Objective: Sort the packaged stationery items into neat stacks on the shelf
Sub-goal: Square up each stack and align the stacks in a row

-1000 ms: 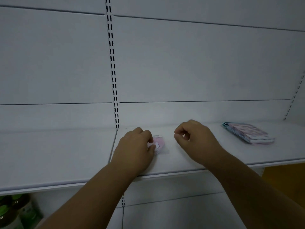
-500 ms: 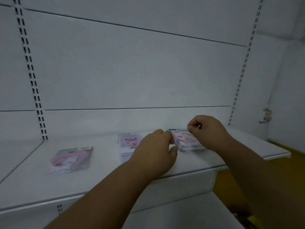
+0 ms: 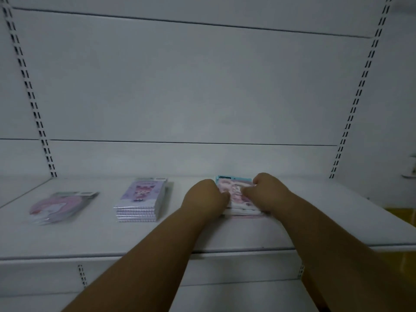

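At the left of the frame, on the white shelf [image 3: 292, 233], lies a pink packet [image 3: 60, 207] with a rounded pink-and-white design — flat, blurred, and loose-looking; whether it is one item or a few I cannot tell. It sits well apart from everything else and looks less squared than its neighbours.

Just left of centre stands a purple notebook stack [image 3: 140, 200], several spiral-edged pieces piled with their edges fairly well aligned. That pile reads as finished.

Right of centre is the pink-and-blue stack [image 3: 235, 190], and both hands are on it. The left hand [image 3: 204, 198] is curled against its left edge, thumb touching the top packet; the right hand [image 3: 269, 191] is curled over the right side, fingers bent down onto the top. Both seem to be pinching or pressing the stack's top pieces, though the exact hold is hidden behind the knuckles. A lower pink piece sticks out a little at the near edge, so this pile is not yet flush.

My judgement: the sorting is largely done — three groups laid out in a row by kind. What remains is squaring the right-hand pile and perhaps tidying the far-left packet. The far right of the shelf shows no more items.
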A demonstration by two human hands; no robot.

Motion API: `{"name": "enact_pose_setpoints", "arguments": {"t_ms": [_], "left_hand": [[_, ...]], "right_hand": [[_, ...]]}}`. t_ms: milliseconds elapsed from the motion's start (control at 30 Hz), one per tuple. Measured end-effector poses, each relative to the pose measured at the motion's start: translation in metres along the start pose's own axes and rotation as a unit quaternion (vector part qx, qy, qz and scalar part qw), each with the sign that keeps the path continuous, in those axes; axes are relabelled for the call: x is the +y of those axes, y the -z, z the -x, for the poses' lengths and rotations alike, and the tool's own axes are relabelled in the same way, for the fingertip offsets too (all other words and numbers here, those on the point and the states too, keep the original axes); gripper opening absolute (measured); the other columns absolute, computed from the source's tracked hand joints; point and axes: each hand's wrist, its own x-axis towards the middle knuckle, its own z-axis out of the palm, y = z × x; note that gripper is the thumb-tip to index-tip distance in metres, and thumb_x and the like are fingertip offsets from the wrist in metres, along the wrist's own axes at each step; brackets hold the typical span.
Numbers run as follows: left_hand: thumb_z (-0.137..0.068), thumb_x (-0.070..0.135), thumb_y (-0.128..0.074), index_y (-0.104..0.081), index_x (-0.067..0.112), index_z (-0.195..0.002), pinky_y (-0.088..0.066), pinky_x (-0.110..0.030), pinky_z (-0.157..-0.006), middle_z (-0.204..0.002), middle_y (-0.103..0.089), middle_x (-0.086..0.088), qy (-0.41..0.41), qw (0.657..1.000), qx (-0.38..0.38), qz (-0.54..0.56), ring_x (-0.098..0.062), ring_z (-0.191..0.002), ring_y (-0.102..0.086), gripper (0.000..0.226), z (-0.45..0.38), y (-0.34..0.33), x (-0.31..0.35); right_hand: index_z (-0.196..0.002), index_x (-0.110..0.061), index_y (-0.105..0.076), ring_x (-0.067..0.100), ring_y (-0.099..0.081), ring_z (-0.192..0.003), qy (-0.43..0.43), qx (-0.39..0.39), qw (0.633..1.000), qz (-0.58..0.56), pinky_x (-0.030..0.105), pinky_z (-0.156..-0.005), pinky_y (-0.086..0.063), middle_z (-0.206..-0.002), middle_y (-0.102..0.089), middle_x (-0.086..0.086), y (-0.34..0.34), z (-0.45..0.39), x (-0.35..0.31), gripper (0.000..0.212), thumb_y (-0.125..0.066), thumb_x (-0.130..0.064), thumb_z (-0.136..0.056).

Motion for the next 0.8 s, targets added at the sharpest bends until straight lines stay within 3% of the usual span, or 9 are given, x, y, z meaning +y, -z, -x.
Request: {"name": "enact_pose_setpoints", "arguments": {"t_ms": [67, 133, 200, 267, 367, 500, 567, 667, 800], "left_hand": [[-0.086, 0.038, -0.059, -0.069, 0.012, -0.097, -0.038, -0.024, -0.060, -0.096, -0.071, -0.009, 0.013, 1.000, 0.009, 0.008, -0.019, -0.072, -0.056, 0.030, -0.001, -0.003, 0.002], [-0.084, 0.036, -0.063, -0.067, 0.012, -0.101, -0.039, -0.023, -0.054, -0.101, -0.071, -0.008, 0.021, 0.999, 0.017, 0.030, -0.017, -0.070, -0.057, 0.030, -0.001, -0.002, 0.003], [-0.082, 0.031, -0.068, -0.061, 0.010, -0.115, -0.050, -0.026, -0.063, -0.109, -0.068, -0.009, 0.033, 0.996, 0.027, 0.075, -0.018, -0.078, -0.060, 0.040, -0.001, -0.001, 0.003], [-0.081, 0.027, -0.072, -0.052, 0.009, -0.129, -0.056, -0.032, -0.075, -0.116, -0.066, -0.009, 0.042, 0.989, 0.026, 0.140, -0.021, -0.090, -0.065, 0.055, 0.000, -0.002, 0.000], [-0.078, 0.017, -0.076, -0.039, 0.014, -0.144, -0.058, -0.032, -0.079, -0.116, -0.065, -0.002, 0.033, 0.969, 0.018, 0.243, -0.016, -0.094, -0.066, 0.076, 0.006, 0.001, -0.003], [-0.075, 0.006, -0.077, -0.058, 0.026, -0.120, -0.061, -0.027, -0.066, -0.094, -0.070, 0.014, -0.019, 0.954, -0.009, 0.299, -0.002, -0.077, -0.071, 0.052, 0.011, 0.004, -0.007], [-0.077, 0.006, -0.074, -0.053, 0.030, -0.111, -0.059, -0.022, -0.062, -0.098, -0.069, 0.013, -0.024, 0.942, -0.033, 0.332, 0.000, -0.078, -0.070, 0.047, 0.015, 0.003, -0.005], [-0.085, 0.013, -0.069, -0.045, 0.027, -0.115, -0.060, -0.024, -0.063, -0.106, -0.067, 0.005, -0.025, 0.924, -0.038, 0.380, -0.010, -0.081, -0.072, 0.041, 0.019, 0.001, 0.002], [-0.090, 0.017, -0.062, -0.045, 0.034, -0.111, -0.055, -0.016, -0.057, -0.103, -0.065, 0.011, -0.047, 0.907, -0.031, 0.417, 0.003, -0.076, -0.069, 0.031, 0.024, -0.003, 0.007]], "right_hand": [[-0.099, -0.012, -0.061, 0.009, -0.054, -0.053, -0.001, -0.004, 1.000, -0.003, 0.019, -0.037, -0.034, -0.068, -0.057, -0.002, -0.004, -0.001, 0.003, 0.027, -0.064, -0.034, -0.083], [-0.098, -0.009, -0.061, 0.011, -0.056, -0.052, -0.006, -0.015, 0.999, -0.051, 0.016, -0.035, -0.034, -0.068, -0.058, 0.001, -0.005, -0.003, 0.003, 0.025, -0.067, -0.028, -0.082], [-0.098, -0.007, -0.060, 0.018, -0.062, -0.058, -0.027, -0.021, 0.990, -0.140, 0.019, -0.038, -0.042, -0.076, -0.062, 0.008, -0.003, -0.005, 0.003, 0.029, -0.072, -0.025, -0.078], [-0.099, -0.002, -0.060, 0.025, -0.069, -0.068, -0.063, -0.027, 0.959, -0.276, 0.032, -0.055, -0.058, -0.083, -0.067, 0.015, 0.000, -0.007, 0.006, 0.035, -0.077, -0.023, -0.077], [-0.095, -0.003, -0.065, 0.030, -0.074, -0.072, -0.088, -0.051, 0.916, -0.389, 0.051, -0.074, -0.060, -0.084, -0.075, 0.016, 0.005, -0.010, 0.009, 0.039, -0.076, -0.037, -0.078], [-0.099, -0.023, -0.064, 0.026, -0.074, -0.077, -0.024, -0.024, 0.908, -0.417, 0.049, -0.076, -0.060, -0.087, -0.077, 0.005, 0.007, -0.011, 0.002, 0.034, -0.061, -0.053, -0.084], [-0.102, -0.030, -0.059, 0.022, -0.075, -0.075, 0.012, -0.024, 0.900, -0.434, 0.048, -0.072, -0.061, -0.089, -0.076, -0.001, 0.001, -0.004, -0.004, 0.027, -0.054, -0.052, -0.088], [-0.106, -0.032, -0.050, 0.020, -0.075, -0.076, 0.032, -0.015, 0.882, -0.469, 0.040, -0.065, -0.062, -0.098, -0.073, -0.001, -0.008, 0.007, -0.008, 0.025, -0.046, -0.053, -0.092], [-0.100, -0.032, -0.049, 0.018, -0.075, -0.075, 0.062, 0.004, 0.861, -0.505, 0.031, -0.054, -0.059, -0.090, -0.072, -0.005, -0.006, 0.014, -0.005, 0.025, -0.039, -0.054, -0.093]]}}
